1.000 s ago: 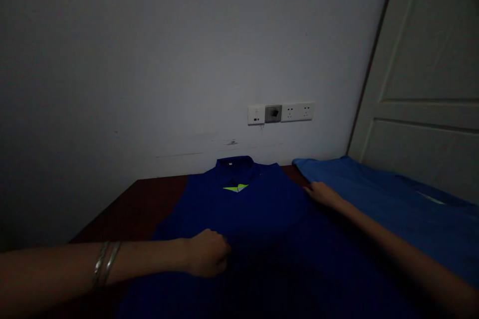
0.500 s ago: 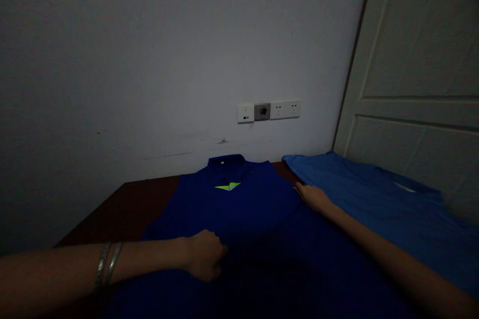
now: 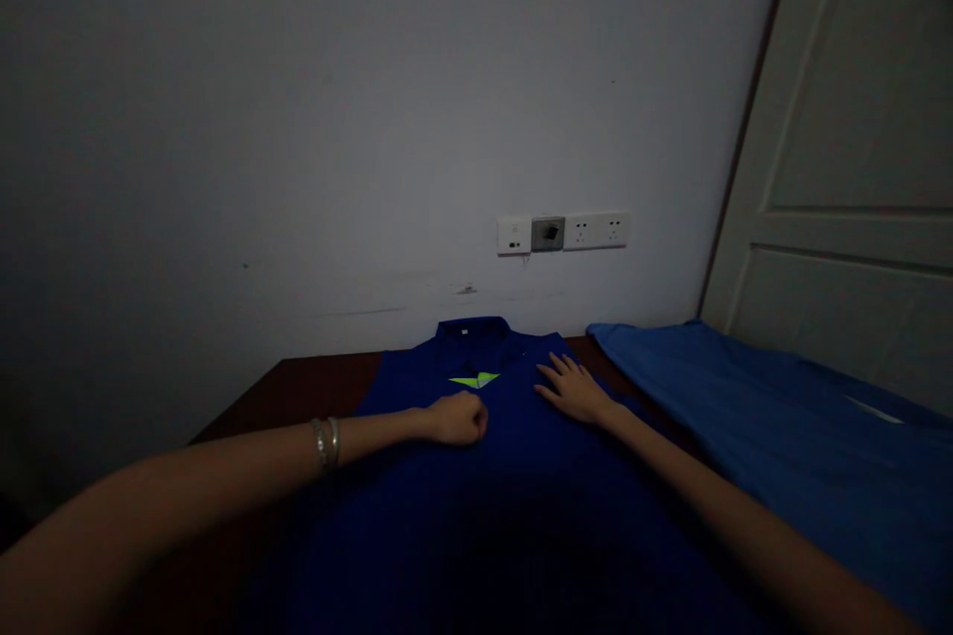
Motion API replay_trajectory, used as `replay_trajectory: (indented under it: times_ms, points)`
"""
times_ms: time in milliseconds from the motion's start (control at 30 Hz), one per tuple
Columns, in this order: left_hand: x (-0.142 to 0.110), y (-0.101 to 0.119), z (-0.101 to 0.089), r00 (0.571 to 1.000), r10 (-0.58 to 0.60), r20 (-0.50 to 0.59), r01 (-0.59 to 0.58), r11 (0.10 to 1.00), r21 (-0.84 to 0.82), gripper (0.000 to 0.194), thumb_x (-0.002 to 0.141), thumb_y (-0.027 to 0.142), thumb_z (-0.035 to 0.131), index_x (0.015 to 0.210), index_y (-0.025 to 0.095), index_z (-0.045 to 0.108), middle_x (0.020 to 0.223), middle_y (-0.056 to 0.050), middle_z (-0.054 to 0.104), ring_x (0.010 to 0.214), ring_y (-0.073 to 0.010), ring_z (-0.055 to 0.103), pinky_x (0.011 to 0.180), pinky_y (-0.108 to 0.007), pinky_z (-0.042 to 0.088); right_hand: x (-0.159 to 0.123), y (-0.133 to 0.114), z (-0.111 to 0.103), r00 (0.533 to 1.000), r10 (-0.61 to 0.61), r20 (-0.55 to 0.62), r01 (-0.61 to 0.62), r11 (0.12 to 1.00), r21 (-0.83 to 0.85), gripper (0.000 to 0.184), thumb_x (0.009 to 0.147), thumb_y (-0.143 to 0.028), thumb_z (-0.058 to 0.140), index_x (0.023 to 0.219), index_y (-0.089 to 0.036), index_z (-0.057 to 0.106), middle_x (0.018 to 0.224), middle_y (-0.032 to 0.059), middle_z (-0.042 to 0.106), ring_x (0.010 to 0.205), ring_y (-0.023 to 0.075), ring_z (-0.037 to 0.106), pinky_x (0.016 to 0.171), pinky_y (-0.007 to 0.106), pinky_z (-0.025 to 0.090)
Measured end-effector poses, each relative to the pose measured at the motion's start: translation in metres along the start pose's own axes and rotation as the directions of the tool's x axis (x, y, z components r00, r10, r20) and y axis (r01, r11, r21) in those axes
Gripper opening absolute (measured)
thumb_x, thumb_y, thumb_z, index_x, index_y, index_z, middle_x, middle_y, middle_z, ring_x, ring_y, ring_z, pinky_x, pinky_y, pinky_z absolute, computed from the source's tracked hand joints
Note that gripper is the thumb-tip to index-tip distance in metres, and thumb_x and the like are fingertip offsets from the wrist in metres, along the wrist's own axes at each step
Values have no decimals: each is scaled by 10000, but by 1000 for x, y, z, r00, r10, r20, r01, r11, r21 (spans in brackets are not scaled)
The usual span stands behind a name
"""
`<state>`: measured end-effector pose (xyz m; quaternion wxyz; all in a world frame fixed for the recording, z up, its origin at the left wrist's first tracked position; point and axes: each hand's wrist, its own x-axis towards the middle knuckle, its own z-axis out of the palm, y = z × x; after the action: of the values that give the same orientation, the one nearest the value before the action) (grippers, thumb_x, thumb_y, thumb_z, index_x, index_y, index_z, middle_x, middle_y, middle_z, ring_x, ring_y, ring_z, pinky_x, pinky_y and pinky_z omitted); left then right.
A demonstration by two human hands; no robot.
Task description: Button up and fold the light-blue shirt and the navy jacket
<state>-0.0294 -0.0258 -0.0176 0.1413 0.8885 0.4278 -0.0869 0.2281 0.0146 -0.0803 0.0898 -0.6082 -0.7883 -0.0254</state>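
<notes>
A dark blue collared shirt (image 3: 513, 456) lies spread front side up, its collar toward the wall and a yellow-green and white patch (image 3: 476, 381) below the neckline. My left hand (image 3: 458, 419) is curled into a fist over the chest, just under the patch; no cloth shows bunched in it. Two silver bangles (image 3: 326, 444) circle that wrist. Flat on the shirt's upper chest, near the shoulder at right, rests my right hand (image 3: 572, 389) with its fingers spread. The lower part of the shirt fades into deep shadow.
A lighter blue garment (image 3: 774, 417) lies at the right, beside the shirt. The dark red-brown tabletop (image 3: 320, 385) meets a pale wall (image 3: 335, 119) carrying a row of sockets (image 3: 596, 231). A panelled white door (image 3: 856, 139) stands at the right.
My left fist has moved up the shirt toward the collar. My right hand has shifted from the shirt's side edge inward onto the chest, fingers now spread. The view has turned slightly left.
</notes>
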Motion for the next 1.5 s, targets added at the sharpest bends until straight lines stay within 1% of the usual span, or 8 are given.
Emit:
replay_trajectory:
  times_ms: [167, 533, 700, 833, 1000, 1133, 1233, 1500]
  points:
    - [23, -28, -6, 968, -179, -175, 184, 983, 10, 193, 683, 128, 470, 738, 178, 648, 794, -42, 666, 694, -154, 610, 589, -210, 443, 12, -3, 28, 982, 115, 153, -127, 989, 74, 743, 790, -712, 159, 1395, -291, 250, 1485, 103, 155, 1339, 351, 93, 1021, 571, 111]
    - [82, -82, -24, 880, -328, -345, 306, 945, -118, 200, 726, 176, 496, 834, 164, 665, 887, -63, 676, 818, -170, 626, 691, -216, 457, 15, 0, 33, 992, 109, 60, -111, 993, 33, 674, 831, -652, 183, 1368, -271, 327, 1442, 114, 279, 1308, 346, 216, 1006, 554, 165]
    - [120, -73, -42, 816, -356, -456, 308, 935, -178, 271, 802, 333, 462, 903, 166, 650, 935, -65, 669, 864, -171, 616, 721, -231, 456, 43, 17, 24, 980, 173, -101, -175, 985, -10, 568, 897, -503, 206, 1346, -198, 371, 1427, 125, 308, 1296, 293, 265, 1022, 464, 205]
    - [154, -53, -46, 763, -360, -537, 272, 932, -238, 361, 798, 461, 467, 874, 163, 658, 893, -76, 675, 818, -182, 621, 705, -251, 457, 71, 33, 23, 977, 203, -60, -204, 979, -10, 531, 906, -464, 219, 1357, -217, 353, 1458, 85, 251, 1316, 299, 209, 1020, 506, 194]
    - [189, -35, -41, 741, -359, -567, 272, 933, -236, 328, 761, 430, 541, 843, 139, 669, 896, -114, 673, 820, -201, 628, 706, -259, 458, 87, 47, 28, 976, 217, -16, -217, 976, -2, 491, 917, -415, 199, 1359, -257, 345, 1459, 47, 260, 1315, 283, 211, 1014, 527, 201]
    - [199, -37, -43, 707, -445, -549, 341, 895, -286, 305, 758, 392, 554, 875, 135, 670, 943, -133, 667, 878, -226, 624, 720, -271, 466, 88, 56, 35, 963, 264, 59, -266, 964, 26, 502, 906, -459, 179, 1340, -295, 372, 1455, 9, 271, 1329, 309, 162, 1002, 586, 182]
    - [201, -42, -44, 725, -454, -518, 340, 890, -305, 245, 767, 325, 548, 870, 143, 675, 931, -118, 675, 862, -202, 631, 717, -247, 466, 87, 61, 40, 950, 290, 116, -298, 953, 58, 529, 893, -510, 150, 1357, -329, 328, 1462, -1, 251, 1333, 335, 131, 978, 634, 168]
    - [211, -45, -42, 709, -491, -506, 370, 870, -326, 272, 749, 343, 563, 883, 136, 677, 945, -129, 674, 871, -211, 631, 706, -244, 467, 86, 62, 46, 946, 303, 119, -313, 947, 76, 561, 881, -540, 134, 1380, -326, 274, 1478, 8, 205, 1336, 354, 83, 981, 656, 106]
